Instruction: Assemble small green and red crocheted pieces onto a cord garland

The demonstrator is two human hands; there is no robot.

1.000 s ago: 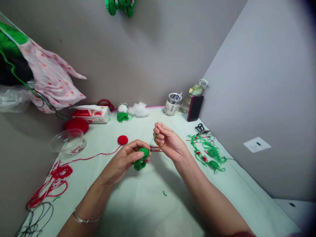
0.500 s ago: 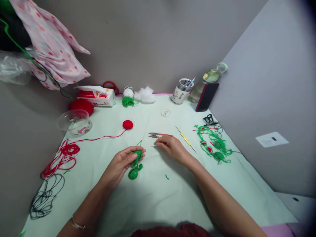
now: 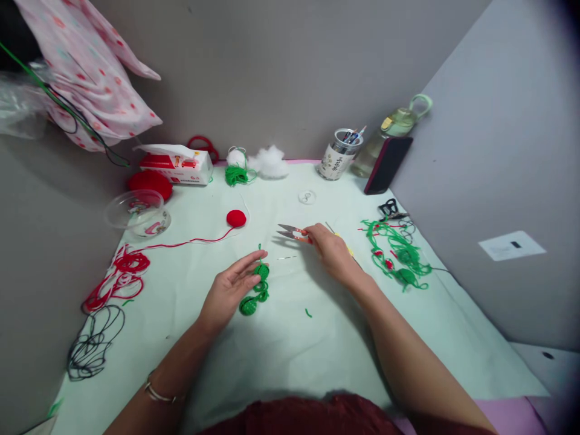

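Observation:
My left hand [image 3: 231,289] holds a green crocheted piece [image 3: 261,272] between thumb and fingers, with a short green yarn end sticking up from its top. A second green ball [image 3: 248,306] hangs from it by a curly strand. In my right hand [image 3: 328,249] are small orange-handled thread snips [image 3: 294,233], their blades pointing left toward the green piece and apart from it. A needle [image 3: 286,258] lies on the cloth between my hands. The yellow-handled crochet hook [image 3: 350,251] is partly hidden behind my right hand.
A red ball [image 3: 236,219] trails yarn to a red tangle [image 3: 131,262] at left, above black cord [image 3: 97,344]. Green yarn pieces [image 3: 405,257] lie at right. Along the back stand a tissue box [image 3: 190,168], white stuffing [image 3: 269,163], a pen can [image 3: 335,158] and a phone [image 3: 388,165].
My right hand has let go of the needle, which now lies on the cloth, and has picked up the snips. My left hand still holds the green piece; the camera view has shifted slightly.

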